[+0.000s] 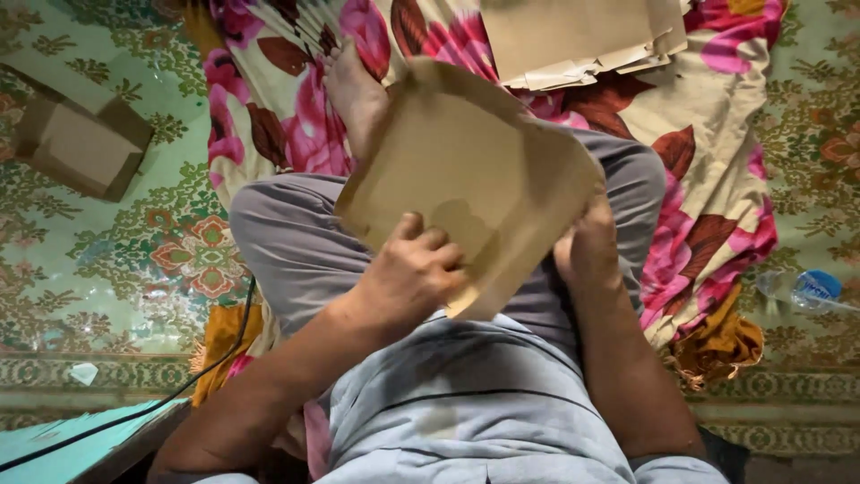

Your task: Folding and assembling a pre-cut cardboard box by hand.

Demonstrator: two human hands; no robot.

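I sit cross-legged in grey trousers on a floral cloth (717, 116). Both hands hold a brown paper envelope (466, 170) over my lap. My left hand (414, 273) grips its near lower edge with fingers curled over the paper. Gripping the envelope's right edge is my right hand (587, 251), partly hidden behind the paper. A bare foot (354, 90) shows beyond the envelope's far left corner.
A stack of similar brown envelopes (582, 36) lies on the cloth ahead. A brown cardboard box (81, 143) sits on the green patterned mat (116, 269) at left. A plastic bottle (811, 291) lies at right. A black cable (179, 385) runs at lower left.
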